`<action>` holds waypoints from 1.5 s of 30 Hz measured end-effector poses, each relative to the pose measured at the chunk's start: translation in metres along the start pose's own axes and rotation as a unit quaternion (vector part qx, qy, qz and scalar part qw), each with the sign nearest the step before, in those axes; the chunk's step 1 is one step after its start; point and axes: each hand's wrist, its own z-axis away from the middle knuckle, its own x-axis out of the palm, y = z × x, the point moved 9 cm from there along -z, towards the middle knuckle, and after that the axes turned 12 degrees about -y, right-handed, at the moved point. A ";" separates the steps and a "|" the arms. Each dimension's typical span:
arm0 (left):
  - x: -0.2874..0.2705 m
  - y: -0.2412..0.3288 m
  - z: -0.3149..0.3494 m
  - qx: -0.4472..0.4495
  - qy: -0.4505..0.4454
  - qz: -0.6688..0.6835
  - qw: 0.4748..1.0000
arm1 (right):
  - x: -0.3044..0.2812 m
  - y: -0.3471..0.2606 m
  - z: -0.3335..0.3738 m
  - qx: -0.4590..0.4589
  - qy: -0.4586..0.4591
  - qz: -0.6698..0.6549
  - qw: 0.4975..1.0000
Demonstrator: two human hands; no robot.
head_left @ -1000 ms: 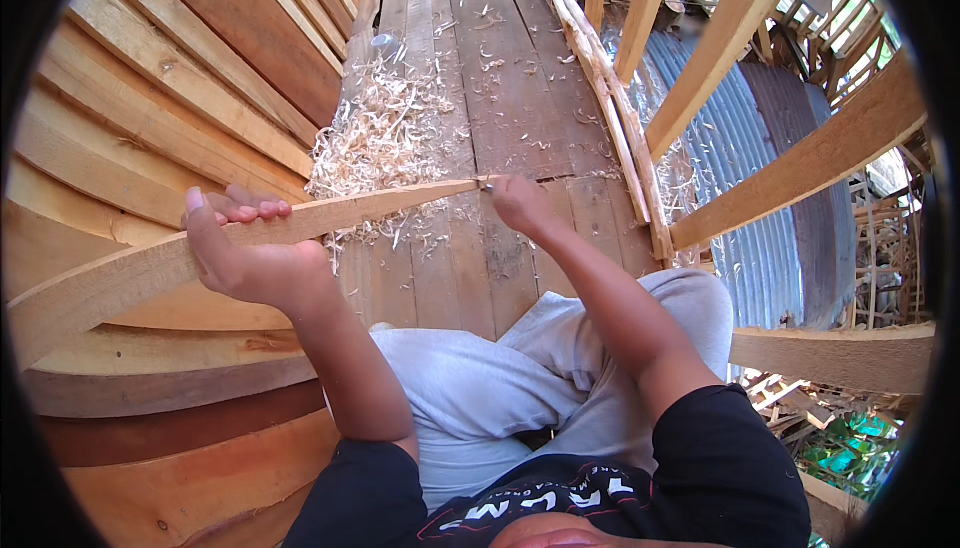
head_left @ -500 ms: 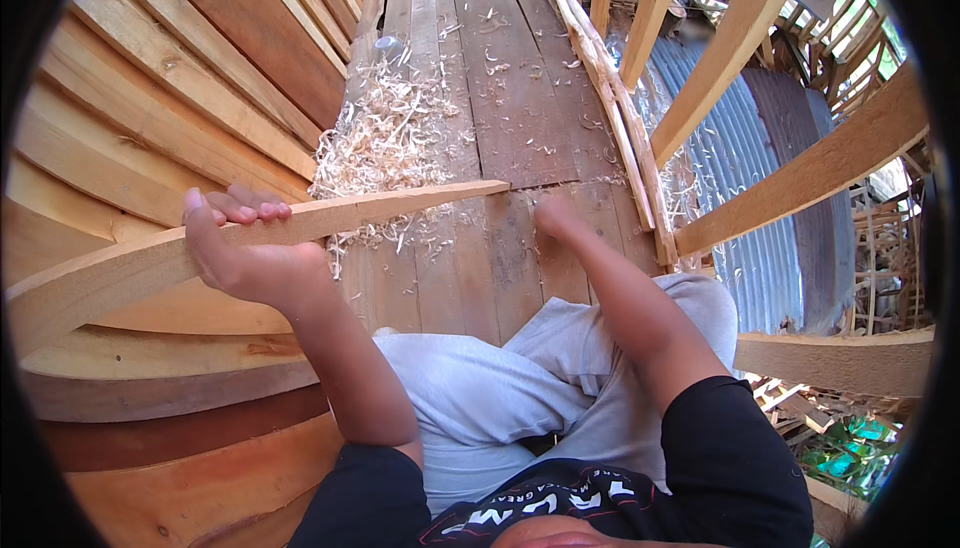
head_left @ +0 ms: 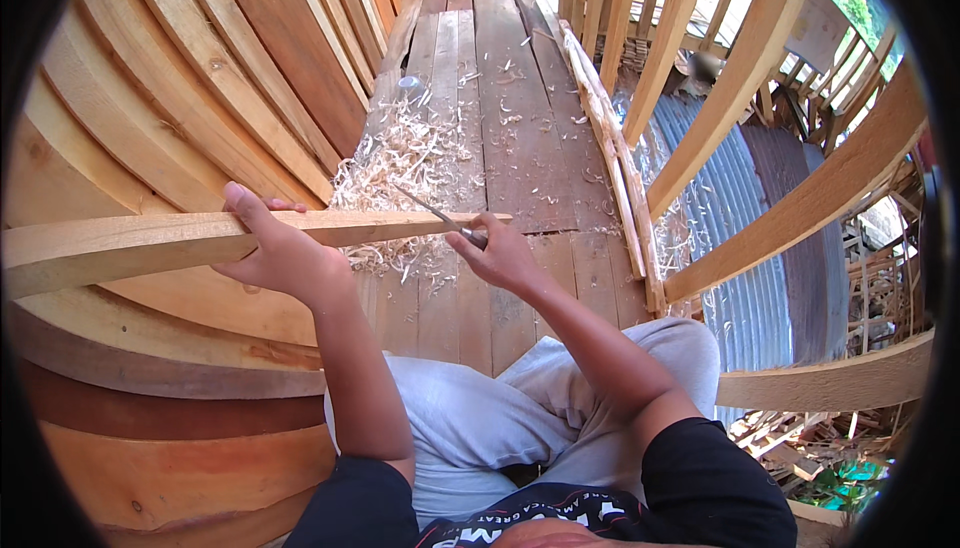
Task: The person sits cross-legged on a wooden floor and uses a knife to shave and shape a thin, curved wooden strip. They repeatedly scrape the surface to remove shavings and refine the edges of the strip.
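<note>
Across the front of the seated person, above the plank floor [head_left: 520, 153], lies a long strip of wood [head_left: 150, 240], running from the left edge of the view to a narrow end near the middle. The left hand [head_left: 288, 256] is closed around the strip, thumb up on one side and fingertips showing on the far side. The right hand [head_left: 500, 254] is at the narrow end, its fingers curled around the handle of a knife [head_left: 432, 210]. The blade slants away to the left across the strip, its tip reaching past the far edge; whether the cutting edge touches the wood, I cannot tell. Beyond the strip, pale curled shavings [head_left: 400, 153] are heaped on the floor, with a small clear container [head_left: 409, 87] at the far end of the heap. To the left stand broad boards [head_left: 190, 78]. To the right, two thin poles [head_left: 612, 143] lie along the floor beside upright wooden posts [head_left: 740, 108], and past these are corrugated metal sheets [head_left: 750, 248]. The person's grey trousers [head_left: 455, 403] show crossed legs below.
</note>
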 end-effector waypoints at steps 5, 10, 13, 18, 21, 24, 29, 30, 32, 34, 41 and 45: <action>-0.007 0.004 0.001 0.003 -0.054 0.001 0.999 | 0.004 -0.007 0.002 0.018 -0.025 0.024 0.999; -0.014 0.004 0.001 0.008 -0.110 -0.031 0.993 | 0.000 -0.020 0.009 -0.039 0.021 0.063 0.997; -0.017 0.012 0.005 0.002 -0.178 -0.056 0.982 | 0.004 -0.024 0.011 -0.047 0.006 0.074 0.996; -0.014 0.034 0.015 0.073 -0.277 -0.067 0.956 | -0.001 -0.022 0.010 -0.071 0.033 0.077 0.994; -0.015 0.040 0.012 0.072 -0.312 -0.084 0.944 | -0.006 -0.029 0.011 -0.083 0.042 0.080 0.992; -0.015 0.045 0.009 0.059 -0.329 -0.082 0.939 | -0.011 -0.047 0.022 -0.100 0.009 0.050 0.994; -0.009 0.049 0.010 0.051 -0.317 -0.100 0.942 | -0.024 -0.079 0.044 -0.138 0.020 0.071 0.988; -0.011 0.053 0.012 0.045 -0.311 -0.103 0.944 | -0.023 -0.080 0.045 -0.139 0.007 0.081 0.987; -0.010 0.069 0.020 0.031 -0.304 -0.109 0.946 | -0.021 -0.077 0.044 -0.136 -0.019 0.101 0.985; -0.010 0.085 0.020 0.032 -0.311 -0.131 0.941 | -0.023 -0.086 0.051 -0.151 -0.033 0.105 0.982; -0.014 0.092 0.032 0.025 -0.350 -0.143 0.926 | -0.021 -0.083 0.051 -0.146 -0.193 0.103 0.965; -0.010 0.079 0.057 -0.005 -0.368 -0.131 0.920 | -0.017 -0.056 0.054 -0.155 -0.295 0.082 0.939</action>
